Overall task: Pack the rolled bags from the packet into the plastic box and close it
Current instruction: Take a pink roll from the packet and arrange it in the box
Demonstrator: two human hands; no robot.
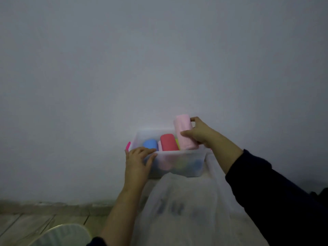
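A translucent plastic box (188, 153) stands open in front of a pale wall, its near wall facing me. Inside it stand a blue roll (150, 144) and a red roll (169, 142), with a sliver of yellow-green roll (177, 143) beside the red one; more colours show blurred through the wall. My right hand (198, 134) grips a pale pink roll (183, 132) upright, its lower end inside the box at the right. My left hand (137, 161) holds the box's near left corner. A pink latch (128, 145) sticks out on the box's left side.
A large translucent plastic packet (186, 210) with faint dark print lies spread under and in front of the box. At the lower left there is a pale ribbed round object (62, 236) on a wooden-plank floor (26, 222). Dark sleeves cover both forearms.
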